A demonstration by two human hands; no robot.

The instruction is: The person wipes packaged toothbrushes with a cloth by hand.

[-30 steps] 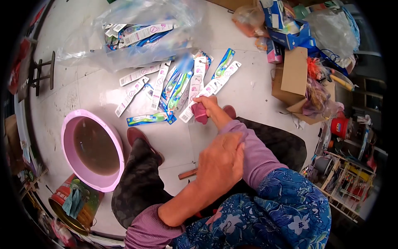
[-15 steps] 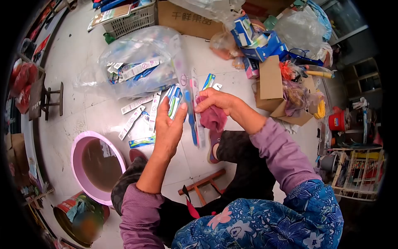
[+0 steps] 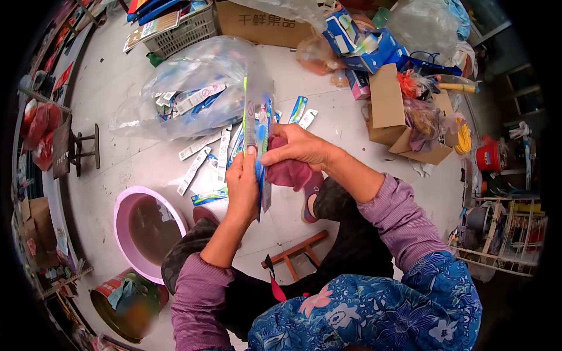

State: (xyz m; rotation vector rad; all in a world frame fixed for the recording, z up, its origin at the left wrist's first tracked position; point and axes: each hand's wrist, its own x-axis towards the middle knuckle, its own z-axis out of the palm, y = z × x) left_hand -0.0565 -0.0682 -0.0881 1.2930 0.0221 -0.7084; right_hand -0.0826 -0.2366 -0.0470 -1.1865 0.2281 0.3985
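Upright between both hands are packaged toothbrushes (image 3: 250,120), seen nearly edge-on. My left hand (image 3: 240,182) is closed on their lower left side. My right hand (image 3: 301,147) pinches them from the right and also holds a crumpled dark pink cloth (image 3: 288,171) under its fingers. Behind the hands, more packaged toothbrushes (image 3: 194,171) lie scattered on the tiled floor (image 3: 328,131). A clear plastic bag (image 3: 193,70) with several more packs inside rests beyond them.
A pink basin (image 3: 121,225) of murky water stands at the left, above a tin (image 3: 105,304) with a cloth on it. An open cardboard box (image 3: 386,108) is at the right. A low wooden stool (image 3: 295,253) lies between my legs. A grey crate (image 3: 181,32) stands at the back.
My left hand was open beside the packs half a second ago and is now closed on them. The packs and the cloth have moved slightly left. The view has tilted up since the earliest frame.
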